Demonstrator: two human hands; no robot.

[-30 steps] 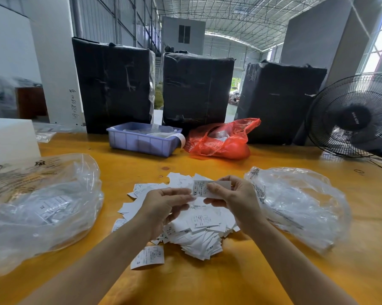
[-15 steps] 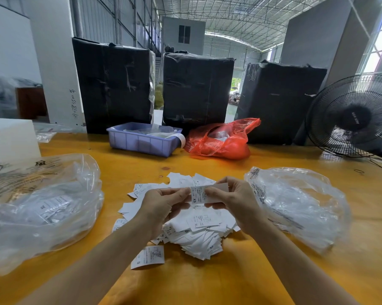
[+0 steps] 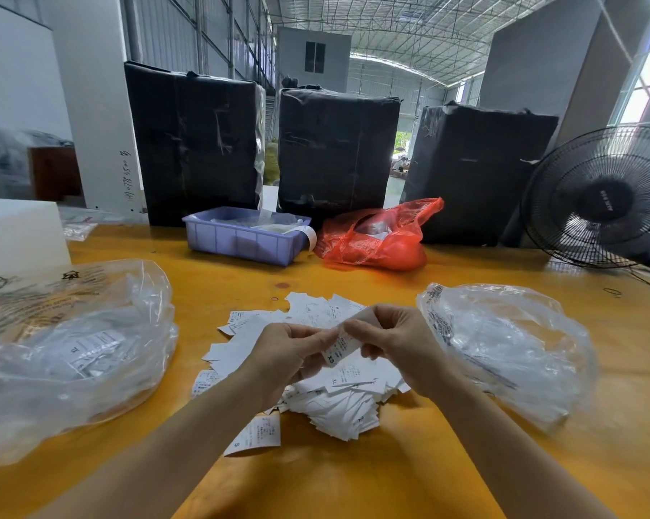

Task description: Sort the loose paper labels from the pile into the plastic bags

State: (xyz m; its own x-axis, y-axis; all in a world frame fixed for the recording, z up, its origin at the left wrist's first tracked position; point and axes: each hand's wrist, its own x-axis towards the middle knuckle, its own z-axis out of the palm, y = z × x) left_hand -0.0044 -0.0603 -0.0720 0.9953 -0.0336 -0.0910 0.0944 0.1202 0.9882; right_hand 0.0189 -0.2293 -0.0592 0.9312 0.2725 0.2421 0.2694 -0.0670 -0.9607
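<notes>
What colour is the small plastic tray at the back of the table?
The plastic tray is pale purple-blue, seen best in the head view.

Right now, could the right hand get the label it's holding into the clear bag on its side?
Probably yes: the right hand pinches the XS label beside the clear bag, with nothing between them, though the bag's opening isn't clearly visible.

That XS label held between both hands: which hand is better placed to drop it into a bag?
Probably the right hand: it pinches the XS label and sits right beside the right clear bag. The left hand is farther from its bag.
</notes>
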